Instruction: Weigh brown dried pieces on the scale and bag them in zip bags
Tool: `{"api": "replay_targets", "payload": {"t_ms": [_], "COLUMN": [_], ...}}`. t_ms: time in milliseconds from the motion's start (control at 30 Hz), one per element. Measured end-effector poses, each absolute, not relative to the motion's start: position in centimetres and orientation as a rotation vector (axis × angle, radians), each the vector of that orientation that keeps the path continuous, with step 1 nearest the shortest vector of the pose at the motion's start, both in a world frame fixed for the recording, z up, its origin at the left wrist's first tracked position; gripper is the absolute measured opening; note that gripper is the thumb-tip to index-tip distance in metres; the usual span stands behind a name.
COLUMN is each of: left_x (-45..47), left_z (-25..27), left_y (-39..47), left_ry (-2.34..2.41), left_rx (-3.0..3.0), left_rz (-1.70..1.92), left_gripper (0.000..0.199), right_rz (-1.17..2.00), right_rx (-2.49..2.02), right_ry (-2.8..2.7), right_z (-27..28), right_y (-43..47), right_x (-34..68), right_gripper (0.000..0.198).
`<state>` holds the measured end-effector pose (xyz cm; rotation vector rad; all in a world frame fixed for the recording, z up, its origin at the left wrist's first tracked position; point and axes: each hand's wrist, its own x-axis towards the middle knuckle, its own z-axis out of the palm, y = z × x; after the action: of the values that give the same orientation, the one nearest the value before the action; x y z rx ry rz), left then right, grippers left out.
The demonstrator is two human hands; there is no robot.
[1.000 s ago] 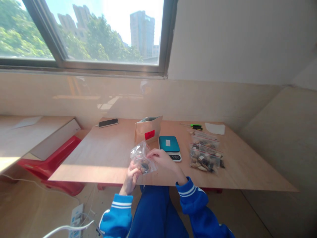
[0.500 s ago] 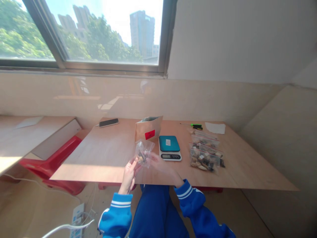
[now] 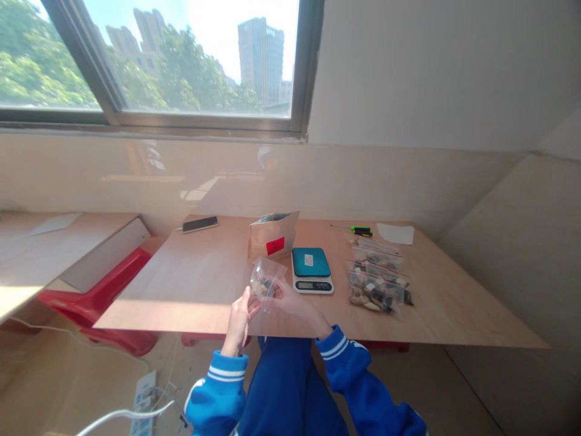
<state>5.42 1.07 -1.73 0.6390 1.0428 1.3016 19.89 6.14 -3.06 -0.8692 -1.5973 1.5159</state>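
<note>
Between my two hands is a small clear plastic bag [image 3: 269, 271] with a few dark and tan pieces low inside it. My left hand [image 3: 240, 312] grips its left side, thumb up. At its lower right, the fingers of my right hand [image 3: 288, 300] are closed on the plastic. Just behind the bag stands an upright kraft paper pouch [image 3: 267, 233] with a red label, its top open. A kitchen scale [image 3: 311, 263] with a teal platform sits right of the pouch, apart from my hands.
Several filled zip bags [image 3: 374, 290] lie to the right on the table [image 3: 172, 290]. Behind them are green-and-black screwdrivers [image 3: 361, 231] and a white paper [image 3: 394, 234]. A phone [image 3: 200, 224] with a cable lies at the back left. A red stool [image 3: 104, 284] stands left.
The clear bag has shifted slightly right, with my left hand moving along. My right hand has drawn in closer around the bag's lower right.
</note>
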Motion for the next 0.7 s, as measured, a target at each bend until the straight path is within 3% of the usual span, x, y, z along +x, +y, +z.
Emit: {"api": "replay_targets", "payload": {"t_ms": [333, 700], "left_x": [4.8, 5.5], "left_z": [-1.6, -1.9], "left_y": [1.0, 1.1], "left_ry": [1.022, 1.041], "left_rx": [0.67, 0.708], "left_rz": [1.282, 1.277], "left_gripper": [0.04, 0.041], "right_rz": [1.593, 1.38], "right_rx": [-0.764, -0.964], "right_ry": [-1.486, -1.619], "right_z": [-2.3, -2.7], "right_y": [6.6, 6.8], "right_x": [20.3, 19.8], "right_gripper": [0.051, 0.031]}}
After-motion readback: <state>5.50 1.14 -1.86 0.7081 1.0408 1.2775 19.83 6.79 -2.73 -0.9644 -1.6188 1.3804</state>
